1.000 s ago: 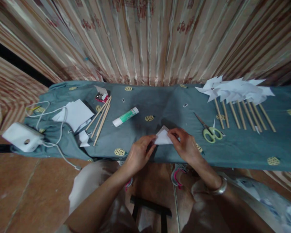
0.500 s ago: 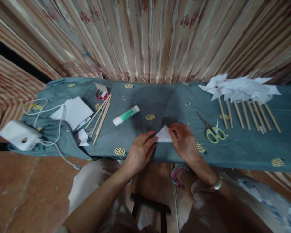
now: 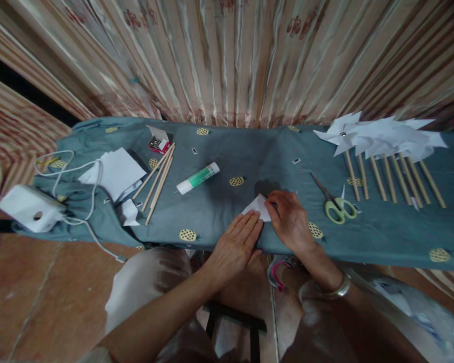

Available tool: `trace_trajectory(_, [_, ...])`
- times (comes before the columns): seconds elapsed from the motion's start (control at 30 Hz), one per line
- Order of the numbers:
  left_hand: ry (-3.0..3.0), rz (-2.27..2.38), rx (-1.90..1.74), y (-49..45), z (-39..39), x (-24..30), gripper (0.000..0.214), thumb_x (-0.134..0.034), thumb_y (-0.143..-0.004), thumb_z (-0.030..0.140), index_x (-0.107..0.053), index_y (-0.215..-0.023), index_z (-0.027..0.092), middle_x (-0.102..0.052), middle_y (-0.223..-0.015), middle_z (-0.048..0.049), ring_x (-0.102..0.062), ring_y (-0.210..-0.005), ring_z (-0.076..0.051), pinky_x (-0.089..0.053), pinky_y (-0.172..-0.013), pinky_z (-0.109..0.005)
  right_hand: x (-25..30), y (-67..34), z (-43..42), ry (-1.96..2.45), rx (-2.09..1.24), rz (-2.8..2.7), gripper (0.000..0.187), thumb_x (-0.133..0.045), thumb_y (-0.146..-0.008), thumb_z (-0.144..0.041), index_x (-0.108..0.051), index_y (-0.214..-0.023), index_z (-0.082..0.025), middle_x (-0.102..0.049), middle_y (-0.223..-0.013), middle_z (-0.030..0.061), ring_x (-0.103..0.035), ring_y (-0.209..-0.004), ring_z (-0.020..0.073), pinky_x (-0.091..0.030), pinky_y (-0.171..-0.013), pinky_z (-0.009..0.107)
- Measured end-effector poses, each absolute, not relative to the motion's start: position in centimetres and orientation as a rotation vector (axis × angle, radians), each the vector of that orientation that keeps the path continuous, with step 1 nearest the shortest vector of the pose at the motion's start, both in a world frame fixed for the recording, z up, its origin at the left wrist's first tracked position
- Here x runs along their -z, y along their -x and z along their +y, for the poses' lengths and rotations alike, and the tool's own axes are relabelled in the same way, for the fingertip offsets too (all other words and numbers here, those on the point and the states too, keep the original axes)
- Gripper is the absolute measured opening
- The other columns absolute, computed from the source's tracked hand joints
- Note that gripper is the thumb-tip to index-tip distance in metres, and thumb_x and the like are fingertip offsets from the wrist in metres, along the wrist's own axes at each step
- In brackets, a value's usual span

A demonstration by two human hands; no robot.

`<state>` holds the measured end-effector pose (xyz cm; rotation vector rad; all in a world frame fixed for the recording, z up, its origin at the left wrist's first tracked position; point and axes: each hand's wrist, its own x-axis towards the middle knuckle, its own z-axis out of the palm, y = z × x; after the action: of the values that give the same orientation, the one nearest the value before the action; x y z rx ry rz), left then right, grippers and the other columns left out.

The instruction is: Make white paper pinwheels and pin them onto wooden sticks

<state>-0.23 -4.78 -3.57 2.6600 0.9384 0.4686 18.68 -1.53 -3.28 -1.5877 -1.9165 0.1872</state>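
A small folded piece of white paper [image 3: 258, 205] lies on the cloth-covered table near its front edge. My left hand [image 3: 237, 239] lies flat with fingers stretched out, its fingertips pressing on the paper's lower left part and hiding it. At the paper's right side, my right hand [image 3: 287, 217] pinches the edge between thumb and curled fingers. A glue stick [image 3: 199, 178] lies beyond my left hand. To the right of my right hand are scissors [image 3: 335, 204] with green handles, closed or nearly so.
White paper pinwheels [image 3: 386, 138] on wooden sticks lie in a row at the right. Further left are loose wooden sticks [image 3: 161, 184], an open box of pins [image 3: 159, 141], a paper stack [image 3: 121, 174] and a white power adapter [image 3: 32, 209] with cables. A curtain [image 3: 227, 60] hangs behind.
My left hand has gone from pinching the paper's left corner to lying flat across its lower part. My right hand stays at the right edge. The view has shifted slightly.
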Motion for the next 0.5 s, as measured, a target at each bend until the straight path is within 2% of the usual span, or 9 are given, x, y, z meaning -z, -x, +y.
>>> trace_trajectory(0.5, [-2.671, 0.946, -0.413, 0.13, -4.81, 3.47, 0.065, -0.055, -0.095, 0.035, -0.033, -0.147, 0.003, -0.037, -0.155, -0.0242, -0.025, -0.149, -0.032, -0.031, -0.120, -0.051, 3.25, -18.48, -1.34, 1.621, -0.208, -1.899, 0.017, -0.046, -0.095, -0.023, -0.058, -0.083, -0.022, -0.066, -0.089, 0.0100, -0.059, -0.090, 0.0272, -0.048, -0.086, 0.043])
